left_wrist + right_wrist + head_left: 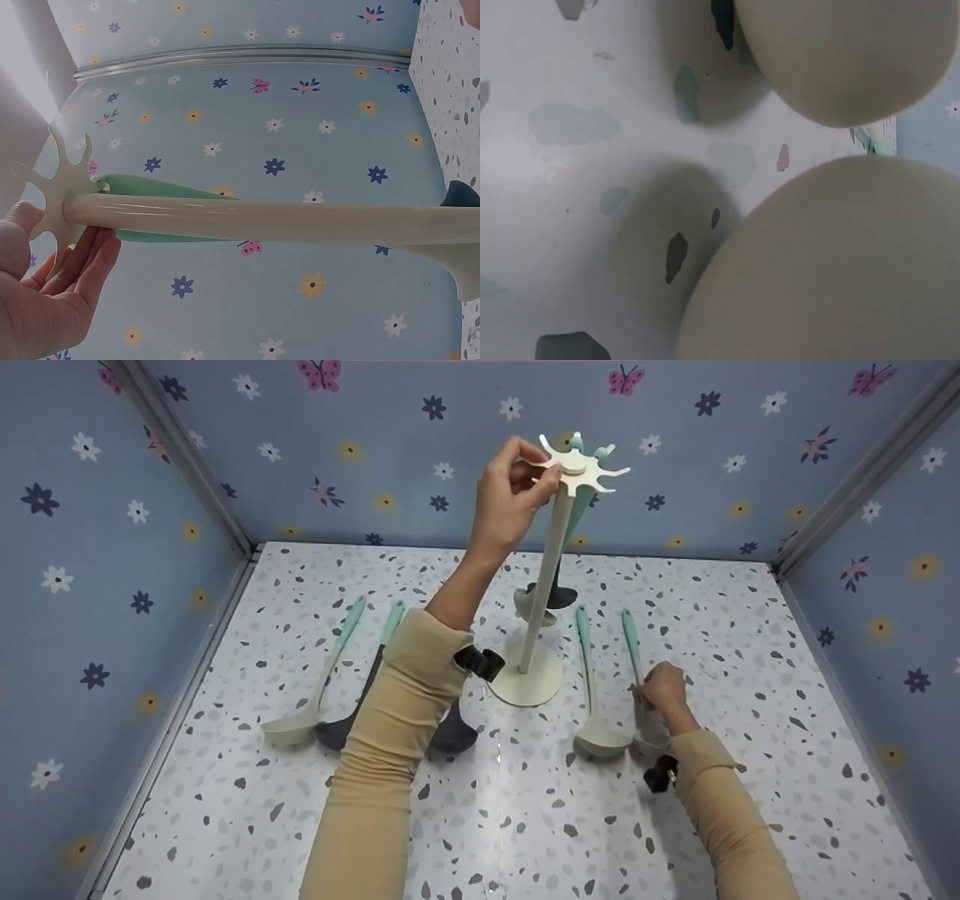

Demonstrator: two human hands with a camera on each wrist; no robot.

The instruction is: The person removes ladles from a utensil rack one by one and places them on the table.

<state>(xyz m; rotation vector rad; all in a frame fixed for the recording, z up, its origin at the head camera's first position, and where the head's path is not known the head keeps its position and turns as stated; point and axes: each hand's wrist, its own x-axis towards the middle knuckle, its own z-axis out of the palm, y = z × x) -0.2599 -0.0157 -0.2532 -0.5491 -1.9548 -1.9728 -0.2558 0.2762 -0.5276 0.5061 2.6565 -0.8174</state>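
Note:
My left hand (pixel 506 502) pinches the hooked top (pixel 596 474) of a cream utensil stand (pixel 550 566), its thumb on the upper face. In the left wrist view, the fingers of that left hand (pixel 67 300) curl below the hooks, beside the pole (pixel 300 221). Utensils with green handles (pixel 579 514) hang at the stand's far side, a dark bowl (pixel 561 598) and a beige one (pixel 523 601) low down. My right hand (pixel 664 688) grips the shaft of the rightmost beige ladle (pixel 631 636). The right wrist view shows two beige ladle bowls (pixel 832 270) close up, and no hand.
Left of the right hand lies another beige ladle (pixel 602 739). Across on the left are a beige ladle (pixel 292 727), a dark ladle (pixel 335 733) and a dark bowl (pixel 454 731) partly behind the left sleeve. Flowered panels (pixel 442 435) border the speckled table (pixel 525 825).

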